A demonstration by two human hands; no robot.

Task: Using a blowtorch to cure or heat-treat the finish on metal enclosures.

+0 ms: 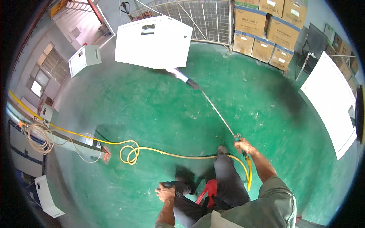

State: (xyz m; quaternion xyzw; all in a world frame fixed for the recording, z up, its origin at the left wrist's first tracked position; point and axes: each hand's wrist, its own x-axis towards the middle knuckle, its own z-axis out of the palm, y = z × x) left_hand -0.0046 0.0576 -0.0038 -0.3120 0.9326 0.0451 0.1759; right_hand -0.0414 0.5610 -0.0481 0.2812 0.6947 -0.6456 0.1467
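Observation:
My right hand (pixel 244 146) is closed round the handle of a long gas torch (pixel 217 111). The torch's thin metal tube reaches forward and left to a dark nozzle (pixel 193 84). A pale violet flame (pixel 177 73) comes out of it and meets the lower edge of a white panel (pixel 154 43) that hangs ahead. From the handle a yellow hose (pixel 182 156) runs down, then left across the floor, with a loop in it. My left hand (pixel 165 193) rests on my left knee, holding nothing, its fingers apart over the dark trousers.
Another white panel (pixel 330 104) hangs at the right, and a smaller white box-shaped part (pixel 84 60) at the far left. Stacked cartons (pixel 262 36) stand by a wire mesh fence (pixel 207 19). Coiled beige hose (pixel 40 140) lies at the left. The floor (pixel 159 110) is green.

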